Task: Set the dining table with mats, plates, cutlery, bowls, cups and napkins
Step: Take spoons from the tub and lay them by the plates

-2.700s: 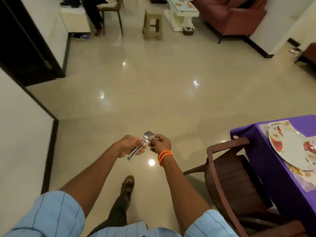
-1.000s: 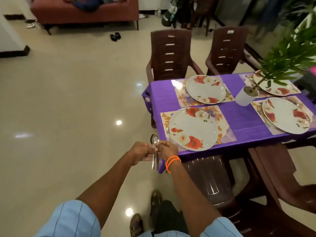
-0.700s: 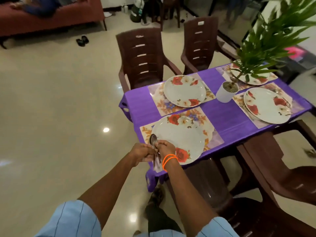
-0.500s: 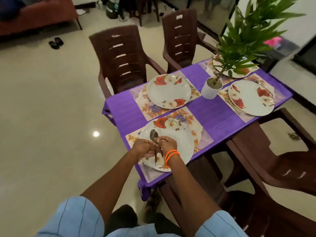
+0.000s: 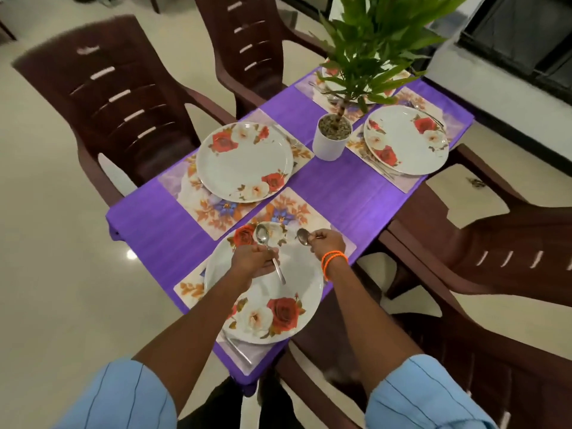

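The hands have parted over the near plate (image 5: 278, 305), splitting the bundle; the left hand (image 5: 252, 263) grips one spoon (image 5: 267, 247) by its handle, the right hand (image 5: 328, 243) pinches another spoon (image 5: 303, 236) near its bowl. Probably sorting them out, one per setting; both hover above that plate's far rim.

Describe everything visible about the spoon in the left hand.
The spoon looks like shiny silver metal, with an oval bowl and a slim straight handle. The left hand grips it mid-handle, bowl pointing away from the person, handle end jutting toward them. It is held above the nearest floral plate, apparently not touching it.
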